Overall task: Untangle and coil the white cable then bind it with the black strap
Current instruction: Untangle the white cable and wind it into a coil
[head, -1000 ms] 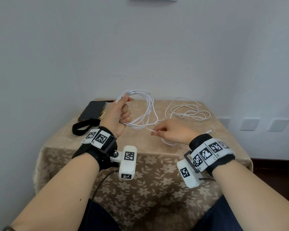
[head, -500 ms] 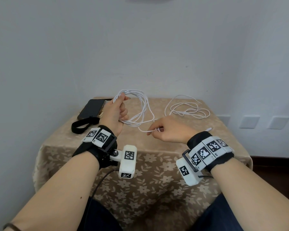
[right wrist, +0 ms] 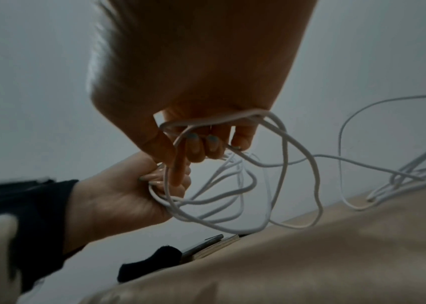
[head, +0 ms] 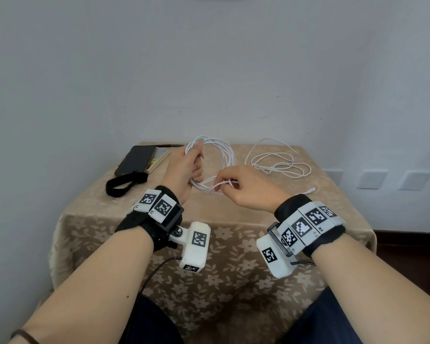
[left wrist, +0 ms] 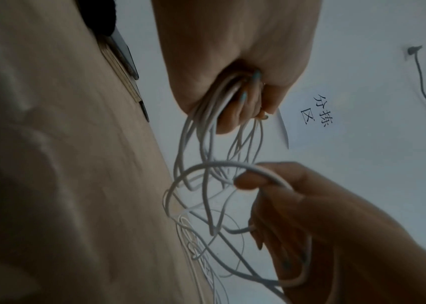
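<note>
My left hand (head: 186, 167) is raised above the table and grips several coiled loops of the white cable (head: 224, 155); the left wrist view shows its fingers (left wrist: 248, 102) curled round the bundle (left wrist: 206, 115). Just to its right, my right hand (head: 236, 182) pinches a strand of the same cable (right wrist: 206, 121) and holds it close to the coil. The remaining cable (head: 278, 162) lies loose and tangled on the right of the table, its plug end (head: 310, 189) near my right wrist. The black strap (head: 124, 182) lies in a loop on the left of the table.
A dark phone (head: 134, 162) rests on a notebook (head: 159, 160) at the back left, with a pen (head: 169, 145) behind them. The small table carries a beige flowered cloth (head: 209, 269) and stands against a white wall. Wall sockets (head: 372, 180) sit low at the right.
My right hand has moved left and up toward the coil, bringing its strand to the left hand. The loose cable on the table has shifted slightly; my left hand keeps its hold.
</note>
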